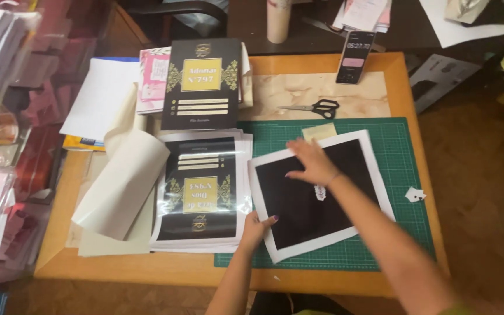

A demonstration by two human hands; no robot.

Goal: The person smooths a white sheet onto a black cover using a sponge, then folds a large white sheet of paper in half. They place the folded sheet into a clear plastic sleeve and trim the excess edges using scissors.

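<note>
A black printed sheet with a white border (298,204) lies tilted on the green cutting mat (403,151). My right hand (313,163) rests flat on its upper middle, fingers spread. My left hand (258,226) presses on the sheet's lower left edge, next to a stack of black and gold printed sheets (202,192). Neither hand grips anything.
A black and gold booklet (202,81) stands behind the stack. Black-handled scissors (313,107) and an upright phone (354,57) sit at the back of the wooden table (147,268). Curled cream paper (121,181) lies left. A small yellow card (319,131) and a white scrap (415,194) lie on the mat.
</note>
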